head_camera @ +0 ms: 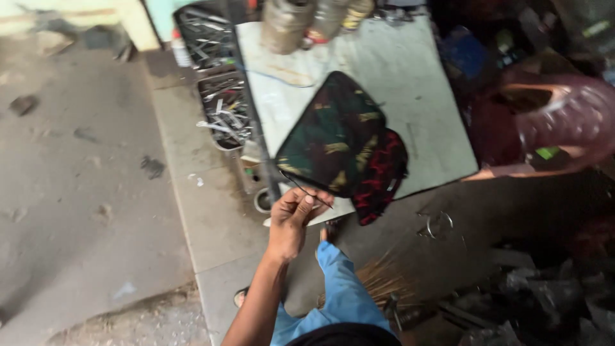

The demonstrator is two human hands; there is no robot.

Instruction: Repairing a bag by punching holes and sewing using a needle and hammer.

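Starting at the left, we see a broad stretch of grey concrete floor (83, 192), stained and dusty, with a paler strip of slab running down beside it. Next come two trays of metal tools (221, 109), one above the other, packed with what look like pliers and scraps of steel; the details are too blurred for us to sort out. Just right of the trays a dark metal bar (253, 115) runs along the left edge of a pale table (423, 96). Below that edge we find one hand (293, 214), reaching up on a bare forearm; which of the person's hands it is we cannot tell for sure, though it reads to us as the left. Its fingers are curled in a narrow pinch around a thin dark wire (304, 190), which slants up toward the near corner of a cushion (333, 138). The cushion, dark green with yellow and red marks, lies flat on the table, touching a red and black cloth (381, 176) that hangs over the table's front edge. Under the hand we see a blue trouser leg (343, 295), and beside it a bundle of broom bristles (384, 279). At the table's far end stand several jars (307, 22). The other hand is out of view.
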